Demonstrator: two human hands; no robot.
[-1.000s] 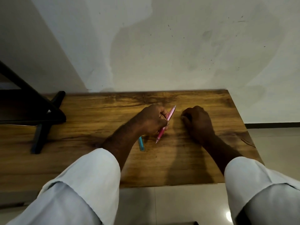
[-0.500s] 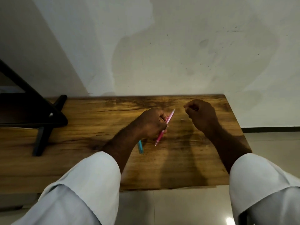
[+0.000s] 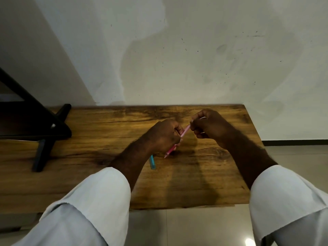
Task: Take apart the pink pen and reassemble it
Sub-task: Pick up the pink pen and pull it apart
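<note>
Mid-frame, the left hand point(image 3: 163, 134) is wrapped around the pink pen point(image 3: 184, 132), tip slanting down-left over the wooden table point(image 3: 106, 125). The right hand point(image 3: 208, 124) pinches its upper end; twist gently there, barrel held steady.

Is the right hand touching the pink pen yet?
Touching. In the head view, the right hand pinches the upper end of the pink pen, while the left hand grips its middle.

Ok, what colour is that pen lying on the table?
Light blue pen, seen in the head view, beside the left forearm.
</note>
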